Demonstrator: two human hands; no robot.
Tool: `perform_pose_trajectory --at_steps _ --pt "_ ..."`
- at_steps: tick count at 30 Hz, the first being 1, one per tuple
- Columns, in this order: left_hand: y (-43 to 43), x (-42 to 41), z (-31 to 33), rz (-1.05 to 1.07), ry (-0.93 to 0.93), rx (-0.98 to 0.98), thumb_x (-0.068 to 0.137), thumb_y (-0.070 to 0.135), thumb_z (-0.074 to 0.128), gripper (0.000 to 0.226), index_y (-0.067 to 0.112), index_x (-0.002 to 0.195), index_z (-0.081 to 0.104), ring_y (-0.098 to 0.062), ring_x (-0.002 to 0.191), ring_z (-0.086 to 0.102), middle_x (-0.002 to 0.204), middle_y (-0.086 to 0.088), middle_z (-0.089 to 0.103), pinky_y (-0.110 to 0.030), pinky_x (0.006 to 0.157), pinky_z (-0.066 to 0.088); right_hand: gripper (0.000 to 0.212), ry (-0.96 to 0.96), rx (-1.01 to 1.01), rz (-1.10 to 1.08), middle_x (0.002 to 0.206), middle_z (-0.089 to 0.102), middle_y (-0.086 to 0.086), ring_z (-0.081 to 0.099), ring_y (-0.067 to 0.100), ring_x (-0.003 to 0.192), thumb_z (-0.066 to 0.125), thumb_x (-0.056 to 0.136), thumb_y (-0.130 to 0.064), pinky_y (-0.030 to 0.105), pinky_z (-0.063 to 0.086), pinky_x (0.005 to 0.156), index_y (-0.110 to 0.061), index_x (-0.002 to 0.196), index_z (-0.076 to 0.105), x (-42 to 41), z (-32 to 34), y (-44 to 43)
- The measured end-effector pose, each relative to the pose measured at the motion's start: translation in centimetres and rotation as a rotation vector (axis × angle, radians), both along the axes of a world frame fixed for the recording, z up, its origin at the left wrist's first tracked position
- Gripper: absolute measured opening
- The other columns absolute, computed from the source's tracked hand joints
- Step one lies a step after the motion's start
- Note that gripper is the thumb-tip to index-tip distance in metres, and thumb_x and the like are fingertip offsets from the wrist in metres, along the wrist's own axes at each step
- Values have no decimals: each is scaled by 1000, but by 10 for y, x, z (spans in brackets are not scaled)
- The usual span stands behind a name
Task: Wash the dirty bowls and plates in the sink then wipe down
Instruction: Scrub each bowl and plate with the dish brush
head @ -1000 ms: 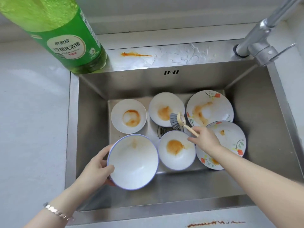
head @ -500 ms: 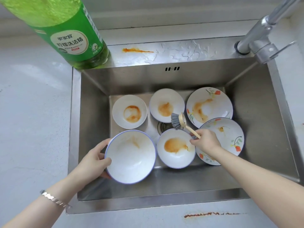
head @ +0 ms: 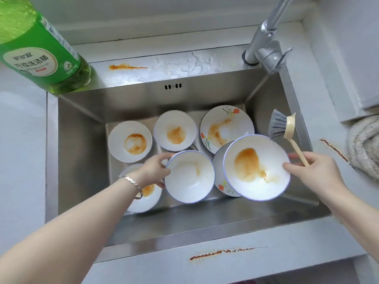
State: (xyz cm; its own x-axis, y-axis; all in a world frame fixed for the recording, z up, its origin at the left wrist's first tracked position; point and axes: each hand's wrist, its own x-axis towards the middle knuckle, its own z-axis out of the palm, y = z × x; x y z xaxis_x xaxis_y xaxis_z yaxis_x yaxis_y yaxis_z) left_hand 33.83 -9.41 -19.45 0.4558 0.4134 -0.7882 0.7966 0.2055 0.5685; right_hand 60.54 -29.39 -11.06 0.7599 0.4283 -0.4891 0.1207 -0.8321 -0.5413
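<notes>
Progress looks slight: nearly all the crockery in the sink [head: 82,140] still carries orange residue. The left hand [head: 152,171] grips the near-left rim of a paler bowl [head: 189,177], fingers curled over its edge; this bowl shows only a faint streak, so it seems the closest to clean. The right hand [head: 315,171] is doing double duty, thumb pinched over the rim of a stained bowl [head: 256,167] held tilted above the basin while the same hand clasps the handle of the brush [head: 297,149], whose bristles point away from the bowl and touch nothing.

Left on the sink floor are two small bowls [head: 130,141] [head: 175,130], a flowered plate [head: 226,128], a second plate [head: 222,181] partly hidden beneath the raised bowl, and a dish [head: 147,193] under the left forearm, each marked with sauce. No water is seen running from the tap [head: 264,50].

The wipe-down appears not yet begun: smears [head: 221,253] lie on the tabletop [head: 20,160] along the front edge, with others behind the sink and at the right beside a cloth [head: 365,146].
</notes>
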Motion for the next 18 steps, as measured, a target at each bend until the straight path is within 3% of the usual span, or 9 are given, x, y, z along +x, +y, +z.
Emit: perform_pose_trajectory --at_steps 3,8,13,16,18 --pt "-12 8 -17 -11 39 -8 84 -7 41 55 27 127 48 -23 64 61 95 -15 63 -34 51 58 27 9 -5 -19 70 64 -3 57 22 75 73 74 -10 29 39 74 -33 69 61 4 1 -14" --pt "-28 -21 -32 21 128 -23 86 -9 40 55 20 132 45 -22 61 59 108 -16 59 -26 42 53 16 56 -13 1 69 65 0 59 24 75 74 74 -8 30 41 73 -21 80 67 1 -2 -20" --pt "-27 -48 -37 68 164 90 87 -11 39 54 18 133 48 -23 60 57 98 -11 56 -21 38 49 14 134 11 29 65 63 1 58 13 61 70 75 -2 12 43 49 -14 80 67 -14 1 -15" --pt "-26 -57 -43 14 186 160 87 -9 41 54 20 132 48 -25 70 60 101 -7 58 -23 44 52 22 127 -26 58 65 68 -1 67 24 72 73 70 -5 35 56 72 -26 70 68 -23 -2 -11" --pt "-27 -57 -50 -40 199 180 89 -6 44 52 18 135 45 -27 85 59 108 -7 59 -28 60 52 24 142 -24 45 64 69 -2 69 26 73 75 68 -6 46 56 78 -29 66 67 -28 -2 -9"
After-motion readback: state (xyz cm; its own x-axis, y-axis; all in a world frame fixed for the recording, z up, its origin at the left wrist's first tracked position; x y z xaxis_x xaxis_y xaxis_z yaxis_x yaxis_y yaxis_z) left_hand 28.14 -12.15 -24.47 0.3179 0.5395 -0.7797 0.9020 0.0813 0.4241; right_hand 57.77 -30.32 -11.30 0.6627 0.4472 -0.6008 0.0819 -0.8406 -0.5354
